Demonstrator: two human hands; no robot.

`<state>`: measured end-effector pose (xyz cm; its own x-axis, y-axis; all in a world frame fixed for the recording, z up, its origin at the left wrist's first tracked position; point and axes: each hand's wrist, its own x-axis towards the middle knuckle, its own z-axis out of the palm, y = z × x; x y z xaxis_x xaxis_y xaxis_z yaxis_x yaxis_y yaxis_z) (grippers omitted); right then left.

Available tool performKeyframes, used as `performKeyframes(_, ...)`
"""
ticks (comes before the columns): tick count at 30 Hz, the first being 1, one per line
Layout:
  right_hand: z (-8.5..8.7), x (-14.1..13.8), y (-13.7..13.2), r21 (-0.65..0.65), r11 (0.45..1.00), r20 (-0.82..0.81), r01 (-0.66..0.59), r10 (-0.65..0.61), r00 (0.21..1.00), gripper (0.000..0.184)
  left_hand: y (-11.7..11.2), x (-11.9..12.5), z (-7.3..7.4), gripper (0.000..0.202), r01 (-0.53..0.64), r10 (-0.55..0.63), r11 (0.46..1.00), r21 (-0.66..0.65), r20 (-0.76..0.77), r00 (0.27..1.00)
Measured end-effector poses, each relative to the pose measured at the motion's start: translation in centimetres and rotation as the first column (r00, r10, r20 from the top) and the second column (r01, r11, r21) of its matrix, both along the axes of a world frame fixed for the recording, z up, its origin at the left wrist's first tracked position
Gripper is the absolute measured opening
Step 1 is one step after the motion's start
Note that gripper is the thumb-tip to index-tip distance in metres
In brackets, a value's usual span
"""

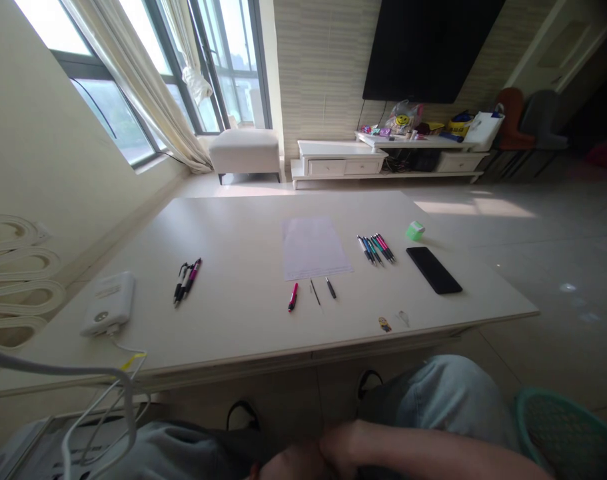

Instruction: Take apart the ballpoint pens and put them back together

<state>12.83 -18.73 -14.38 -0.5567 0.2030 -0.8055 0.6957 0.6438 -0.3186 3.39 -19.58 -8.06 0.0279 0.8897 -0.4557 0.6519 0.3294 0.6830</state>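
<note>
At the bottom edge of the head view, my left hand and my right hand are together between my knees, below the table edge. Both are dim and blurred, and their fingers cannot be made out. On the table in front lies a pink pen barrel, then a thin refill and a dark pen part. Behind them is a white sheet of paper. Several pens lie side by side right of the paper. Another group of pens lies to the left.
A black phone and a small green object lie at the table's right. Two small stickers are near the front edge. A white power bank with a cable stands left. A green basket is on the floor.
</note>
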Motion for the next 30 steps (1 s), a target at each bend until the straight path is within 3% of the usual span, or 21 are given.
performKeyframes(2,1.0,0.4,1.4,0.016,0.996,-0.068,0.084,-0.083,0.994,0.008,1.3,-0.3,1.2,0.008,0.106,-0.103,0.993,-0.051,0.048,0.993)
performKeyframes(3,2.1,0.9,2.5,0.004,0.988,-0.128,0.152,-0.150,0.980,0.007,2.3,-0.9,2.1,0.008,0.224,-0.215,0.971,-0.081,0.108,0.971)
performKeyframes(5,5.3,2.1,5.0,-0.062,0.948,-0.381,0.312,-0.312,0.871,0.006,4.5,-2.5,4.4,0.011,0.385,-0.358,0.917,-0.103,0.209,0.910)
performKeyframes(6,7.1,2.7,6.3,-0.168,0.909,-0.464,0.382,-0.415,0.783,0.010,5.9,-3.3,5.6,0.010,0.547,-0.501,0.835,-0.063,0.325,0.802)
performKeyframes(7,8.9,3.3,7.5,-0.280,0.866,-0.508,0.414,-0.500,0.701,0.017,7.3,-4.0,6.7,0.007,0.585,-0.540,0.811,0.005,0.389,0.747)
performKeyframes(8,10.6,3.8,8.7,-0.340,0.821,-0.552,0.458,-0.569,0.609,0.022,8.8,-4.5,7.7,0.011,0.527,-0.510,0.846,0.085,0.418,0.752)
performKeyframes(10,13.1,4.4,11.0,-0.247,0.728,-0.647,0.640,-0.615,0.450,0.028,11.9,-5.1,8.8,0.025,0.216,-0.320,0.929,0.302,0.353,0.879)
performKeyframes(12,14.4,4.2,13.0,-0.034,0.546,-0.720,0.837,-0.594,0.359,0.029,14.6,-5.0,8.8,0.027,-0.013,-0.075,0.866,0.499,0.156,0.985)
performKeyframes(14,14.7,3.4,14.7,0.154,0.385,-0.731,0.910,-0.576,0.367,0.028,16.5,-4.4,8.1,0.028,-0.045,0.067,0.798,0.601,-0.014,0.998)
performKeyframes(16,14.5,2.5,16.0,0.304,0.300,-0.688,0.904,-0.588,0.426,0.029,17.6,-3.6,7.1,0.028,-0.006,0.120,0.796,0.605,-0.149,0.982)
performKeyframes(18,14.3,1.6,16.9,0.418,0.269,-0.627,0.868,-0.606,0.490,0.032,17.9,-3.0,6.3,0.022,0.069,0.125,0.823,0.564,-0.298,0.946)
performKeyframes(21,13.9,1.0,17.4,0.502,0.267,-0.569,0.823,-0.614,0.547,0.030,17.7,-2.8,5.7,0.016,0.149,0.103,0.841,0.520,-0.425,0.899)
performKeyframes(25,13.6,1.4,17.7,0.451,0.263,-0.603,0.853,-0.615,0.508,0.022,17.1,-3.5,5.8,0.019,0.093,0.096,0.789,0.607,-0.272,0.957)
performKeyframes(27,13.7,2.0,17.9,0.314,0.246,-0.707,0.917,-0.584,0.399,0.017,16.7,-3.7,6.2,0.022,-0.004,0.066,0.749,0.663,-0.068,0.996)
performKeyframes(28,13.9,2.3,17.9,0.206,0.235,-0.774,0.950,-0.555,0.305,0.016,16.5,-3.7,6.3,0.022,-0.067,0.046,0.735,0.674,0.049,0.998)
performKeyframes(30,14.5,2.9,18.0,-0.072,0.214,-0.879,0.974,-0.475,0.039,0.016,15.8,-3.4,6.7,0.023,-0.175,0.001,0.730,0.661,0.255,0.967)
